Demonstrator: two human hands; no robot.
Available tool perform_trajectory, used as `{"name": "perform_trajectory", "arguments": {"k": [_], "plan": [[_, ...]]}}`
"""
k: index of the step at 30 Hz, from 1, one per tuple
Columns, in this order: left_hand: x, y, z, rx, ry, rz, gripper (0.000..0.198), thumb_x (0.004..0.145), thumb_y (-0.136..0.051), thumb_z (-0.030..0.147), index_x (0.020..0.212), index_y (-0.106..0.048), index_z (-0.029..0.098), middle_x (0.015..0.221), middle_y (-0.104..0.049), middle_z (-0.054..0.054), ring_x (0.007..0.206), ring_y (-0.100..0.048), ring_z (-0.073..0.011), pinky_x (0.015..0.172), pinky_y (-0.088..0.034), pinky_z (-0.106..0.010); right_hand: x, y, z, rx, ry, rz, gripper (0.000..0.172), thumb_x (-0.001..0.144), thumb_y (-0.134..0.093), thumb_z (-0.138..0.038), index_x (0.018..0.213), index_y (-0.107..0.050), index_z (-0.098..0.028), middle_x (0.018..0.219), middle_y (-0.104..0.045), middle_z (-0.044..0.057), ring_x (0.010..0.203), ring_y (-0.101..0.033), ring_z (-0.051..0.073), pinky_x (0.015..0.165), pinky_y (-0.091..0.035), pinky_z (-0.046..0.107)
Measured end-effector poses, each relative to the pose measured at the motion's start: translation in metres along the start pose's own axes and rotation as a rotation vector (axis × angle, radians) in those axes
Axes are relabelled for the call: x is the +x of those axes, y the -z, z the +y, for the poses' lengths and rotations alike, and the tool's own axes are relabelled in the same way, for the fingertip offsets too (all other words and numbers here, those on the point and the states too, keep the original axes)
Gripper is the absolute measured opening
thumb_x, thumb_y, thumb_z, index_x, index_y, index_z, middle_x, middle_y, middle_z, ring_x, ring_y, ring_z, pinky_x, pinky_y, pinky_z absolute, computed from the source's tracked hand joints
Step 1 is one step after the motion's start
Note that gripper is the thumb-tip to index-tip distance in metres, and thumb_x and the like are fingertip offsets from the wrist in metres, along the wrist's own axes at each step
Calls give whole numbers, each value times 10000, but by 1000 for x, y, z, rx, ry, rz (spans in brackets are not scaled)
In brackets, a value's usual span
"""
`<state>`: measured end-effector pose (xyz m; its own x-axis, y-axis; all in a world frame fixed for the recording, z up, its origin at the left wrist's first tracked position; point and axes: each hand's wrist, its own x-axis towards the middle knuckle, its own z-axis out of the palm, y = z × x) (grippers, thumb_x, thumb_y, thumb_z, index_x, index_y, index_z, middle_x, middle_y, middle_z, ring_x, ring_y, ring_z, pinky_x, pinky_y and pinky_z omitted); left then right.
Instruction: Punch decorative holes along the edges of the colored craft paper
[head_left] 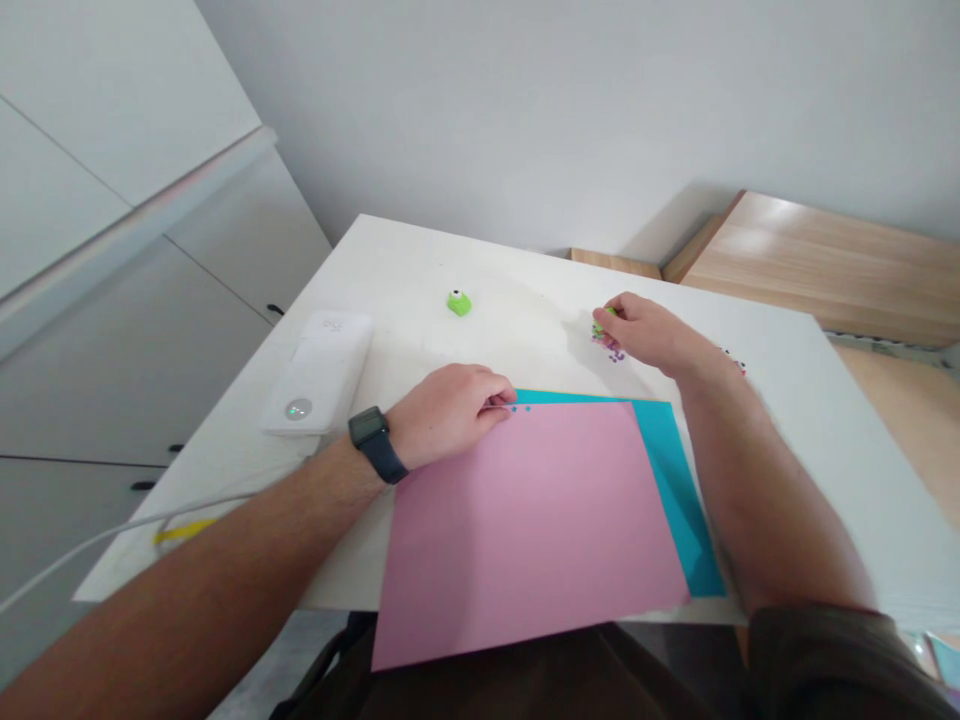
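2 hands, 2 paper sheets, misc. small items on white table (420, 260).

1. L hand (450, 410): frame centre, watch (371, 435) on wrist. Fingers curled under, tips on upper-left corner of pink sheet (540, 520). Pinching or just pressing the paper: can't tell.
2. R hand (645, 335): centre-right, blurred. Fingertips closed on a green bit (606, 317); what it is can't be made out.
3. Pink sheet: lower centre, lying flat and skewed, bottom edge hanging over the near table edge. Lies on top of teal sheet (675, 480), which shows as a strip along the top and right sides.
4. Dots (517, 408): a few small blue ones by L fingertips, at the pink/teal border.
5. Confetti (613, 352): purple specks just under R fingers; more specks by R forearm.
6. Punch (459, 302): green, small, upper centre, well apart from both hands.
7. White box (319, 370): left of L hand, green light lit at near end.
8. Cable (75, 550): white, lower left, beside a yellow strip (184, 530).
9. Wood top (825, 260): upper right, behind table. Cabinets (112, 300): white, left.
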<state>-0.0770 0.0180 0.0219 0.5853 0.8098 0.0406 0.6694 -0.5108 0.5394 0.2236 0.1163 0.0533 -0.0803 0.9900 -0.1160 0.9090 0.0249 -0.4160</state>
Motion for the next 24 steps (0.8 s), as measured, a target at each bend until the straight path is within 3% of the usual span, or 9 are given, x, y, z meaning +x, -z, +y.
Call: {"name": "perform_trajectory", "arguments": {"k": [9,16,18,24], "plan": [[1,0,0,-2,-3,4,180,939,-633,300,1024,-768,217,983,-778,-29,895,-712,-195,800,-501,-310,-23,25,-9,-197,178,24,390,957,-527,-526,980,-752,-208,890,-744,101,773,-641,253,719,-464,386],[-1,-1,-1,-26,-17,27,222,927,-635,296,1084,-754,193,1019,-776,-49,897,-714,-195,805,-526,-305,-52,28,23,-290,56,126,421,893,-624,-451,1206,-699,-179,1062,-758,144,931,-702,311,830,-522,437],[-1,-1,0,-23,-16,27,231,919,-636,288,1090,-752,186,1028,-777,-56,897,-716,-196,795,-533,-302,-62,30,29,-277,3,111,474,867,-660,-398,1284,-642,-172,1071,-763,139,943,-716,305,846,-536,431],[-1,0,2,-40,-27,33,285,887,-585,186,1129,-736,183,1035,-787,-49,907,-730,-185,806,-547,-286,-77,30,48,-461,-42,5,371,870,-588,-289,1215,-704,-216,1064,-784,117,878,-740,297,817,-545,419]]}}
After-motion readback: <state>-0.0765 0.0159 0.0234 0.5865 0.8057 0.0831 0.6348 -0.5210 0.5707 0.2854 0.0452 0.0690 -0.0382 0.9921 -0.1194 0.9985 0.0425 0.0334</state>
